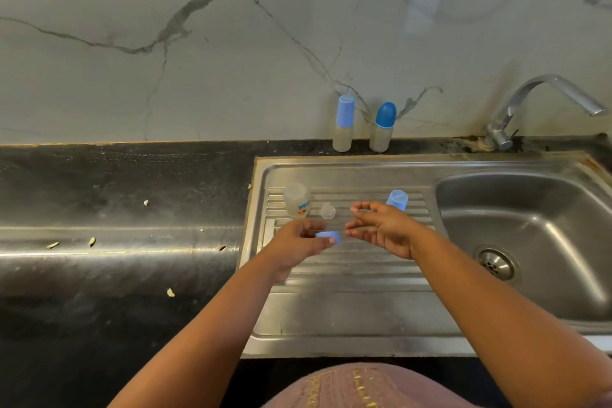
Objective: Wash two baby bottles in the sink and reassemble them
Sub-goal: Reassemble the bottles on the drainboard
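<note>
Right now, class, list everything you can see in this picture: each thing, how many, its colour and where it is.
Capped bottles: two, clear with blue caps, upright by the wall.
Open bottle: one, clear, on the draining board.
Teat: one, clear, beside it.
Cap: one, light blue, draining board.
Ring: one, blue, pinched in the left hand.
Sink: one, steel.
Tap: one, chrome.
Counter: one, black.
Left hand; right hand, fingers open.
</note>
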Available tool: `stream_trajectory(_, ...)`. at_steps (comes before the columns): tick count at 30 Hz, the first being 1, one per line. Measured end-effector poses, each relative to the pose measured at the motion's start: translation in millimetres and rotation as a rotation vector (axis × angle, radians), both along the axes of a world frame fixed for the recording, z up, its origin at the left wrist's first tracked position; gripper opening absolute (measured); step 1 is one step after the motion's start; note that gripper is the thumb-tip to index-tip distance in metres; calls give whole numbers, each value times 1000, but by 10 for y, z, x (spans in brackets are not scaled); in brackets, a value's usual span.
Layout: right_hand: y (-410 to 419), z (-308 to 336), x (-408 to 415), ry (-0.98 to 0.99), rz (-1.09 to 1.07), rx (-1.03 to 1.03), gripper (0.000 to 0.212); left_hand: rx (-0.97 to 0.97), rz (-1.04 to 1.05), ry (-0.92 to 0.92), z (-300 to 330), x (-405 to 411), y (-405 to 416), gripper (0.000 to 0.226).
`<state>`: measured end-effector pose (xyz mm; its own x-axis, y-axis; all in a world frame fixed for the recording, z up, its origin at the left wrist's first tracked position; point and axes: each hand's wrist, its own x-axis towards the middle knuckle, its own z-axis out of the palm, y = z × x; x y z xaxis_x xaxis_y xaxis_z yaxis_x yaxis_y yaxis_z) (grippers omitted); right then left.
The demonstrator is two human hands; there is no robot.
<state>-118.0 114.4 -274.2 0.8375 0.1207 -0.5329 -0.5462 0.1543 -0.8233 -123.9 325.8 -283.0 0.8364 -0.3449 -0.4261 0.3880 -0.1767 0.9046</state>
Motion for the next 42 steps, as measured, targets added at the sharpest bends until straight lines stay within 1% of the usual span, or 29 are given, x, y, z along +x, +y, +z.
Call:
stream_trajectory(1,20,-53,46,-34,-17,-115,32,-48,55,32,1,-8,44,32)
stream_trajectory(3,72,-181,178,-132,39,-485,18,-192,157,129,35,-10,140,22)
stream_trajectory(4,110,-229,242,-184,88,-649,19,-263,201,177,69,-13,179,21)
stream_trajectory(5,171,-264,313,-234,138,-772,25,-330,240,216,97,0,224,23)
stream_trajectory(7,288,-336,454,-312,241,-938,43,-426,281,266,132,24,287,30)
stream_trajectory(9,380,-404,562,-342,302,-1028,54,-458,297,290,151,30,329,31)
stream_trajectory(10,410,-462,614,-334,316,-1056,54,-460,307,299,150,40,345,31)
stream_trajectory(12,440,-557,671,-324,323,-1109,45,-435,318,309,159,55,364,33)
stream_trajectory(15,432,-605,642,-340,192,-1068,24,-411,309,303,152,88,382,37)
stream_trajectory(16,428,-600,618,-338,144,-1033,20,-425,303,304,161,93,390,37)
stream_trajectory(18,409,-569,562,-272,18,-928,21,-472,288,322,179,123,394,35)
stream_trajectory(19,398,-536,525,-206,-70,-813,21,-511,288,335,188,131,385,33)
stream_trajectory(21,392,-424,417,-42,-252,-404,18,-594,290,357,210,148,335,31)
stream_trajectory(22,370,-346,350,9,-324,-205,16,-616,282,360,220,163,288,31)
stream_trajectory(23,336,-257,286,30,-371,-83,15,-622,277,358,227,176,241,32)
stream_trajectory(25,253,-64,166,38,-422,-4,12,-622,264,355,249,197,146,33)
stream_trajectory(27,188,129,49,16,-428,-58,9,-619,256,362,273,208,80,34)
stream_trajectory(29,154,294,-38,-34,-417,-111,12,-606,256,362,304,207,36,32)
stream_trajectory(32,130,495,-173,-113,-368,-28,21,-537,276,318,324,182,-64,27)
stream_trajectory(34,152,576,-255,-162,-269,-1,19,-452,287,262,318,166,-132,16)
stream_trajectory(35,167,589,-292,-201,-224,-27,17,-428,292,241,325,147,-159,11)
stream_trajectory(36,189,590,-315,-244,-186,-88,16,-422,295,231,337,129,-180,9)
stream_trajectory(39,246,529,-317,-349,-135,-373,16,-418,274,226,364,84,-213,11)
stream_trajectory(40,256,503,-303,-370,-130,-430,16,-408,270,221,364,75,-218,12)
stream_trajectory(42,279,459,-283,-391,-130,-464,16,-394,277,212,347,65,-212,11)
